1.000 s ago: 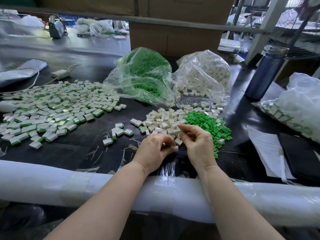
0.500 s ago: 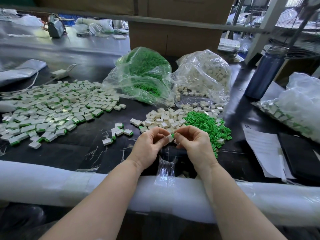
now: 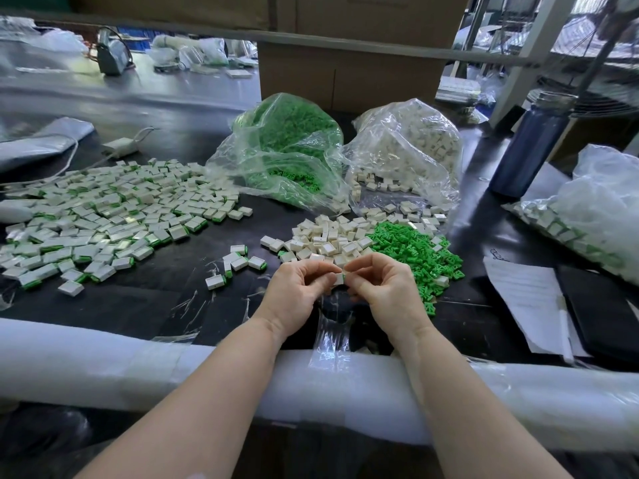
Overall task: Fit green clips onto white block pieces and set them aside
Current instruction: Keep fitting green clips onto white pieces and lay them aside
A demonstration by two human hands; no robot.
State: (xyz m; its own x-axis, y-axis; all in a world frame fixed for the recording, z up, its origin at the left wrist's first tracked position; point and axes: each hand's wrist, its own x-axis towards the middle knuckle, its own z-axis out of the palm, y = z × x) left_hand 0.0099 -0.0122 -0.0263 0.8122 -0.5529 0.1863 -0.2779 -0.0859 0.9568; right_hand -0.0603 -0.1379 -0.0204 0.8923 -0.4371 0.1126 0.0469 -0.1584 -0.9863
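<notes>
My left hand (image 3: 299,293) and my right hand (image 3: 383,292) meet above the table's near edge and together pinch one small white block (image 3: 338,279) with a green clip at its right end. Just beyond the hands lies a heap of loose white blocks (image 3: 328,242), and to its right a heap of loose green clips (image 3: 411,248). A wide spread of white blocks with green clips fitted (image 3: 103,219) covers the table at the left. A few more fitted pieces (image 3: 242,261) lie between that spread and my hands.
Behind the heaps stand a clear bag of green clips (image 3: 287,150) and a clear bag of white blocks (image 3: 411,146). A dark blue bottle (image 3: 532,143), papers (image 3: 529,295) and another bag (image 3: 594,209) are at the right. A white foam roll (image 3: 138,361) pads the table's front edge.
Both hands have lifted from the table near the white heap and come together. The white block with its green clip now sits pinched between the fingertips of the two hands.
</notes>
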